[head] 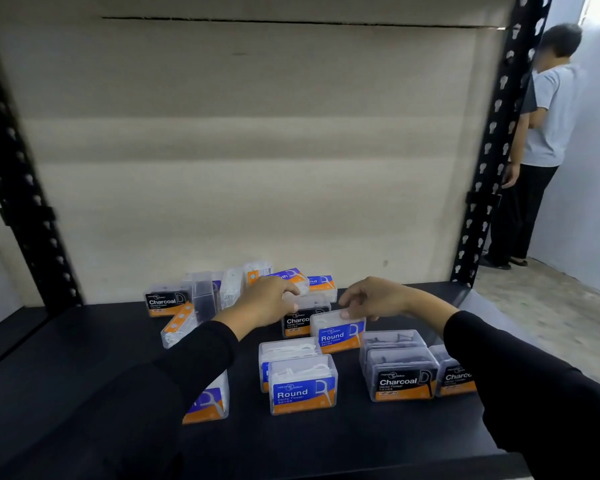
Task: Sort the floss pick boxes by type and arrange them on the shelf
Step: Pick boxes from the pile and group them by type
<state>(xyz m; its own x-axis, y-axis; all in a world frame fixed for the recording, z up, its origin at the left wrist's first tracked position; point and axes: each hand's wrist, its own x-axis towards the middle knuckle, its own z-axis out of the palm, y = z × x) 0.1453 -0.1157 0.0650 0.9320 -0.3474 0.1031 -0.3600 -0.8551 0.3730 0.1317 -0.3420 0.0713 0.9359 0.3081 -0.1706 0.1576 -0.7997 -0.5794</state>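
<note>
Several clear floss pick boxes lie on the black shelf (84,358). A blue-labelled Round box (338,336) stands mid-shelf, and my right hand (371,299) pinches its top edge. My left hand (267,299) curls over a clear box (307,299) just behind a black Charcoal box (297,325). Two Round boxes (303,386) stand in a row at the front centre. Charcoal boxes (400,375) line up at the front right. A jumbled heap (205,296) of mixed boxes lies at the back left.
Black perforated uprights (496,140) frame the shelf, with a beige cardboard panel (257,150) behind. Another Round box (208,403) sits partly under my left sleeve. A person (541,140) stands to the right beyond the rack, on a pale floor.
</note>
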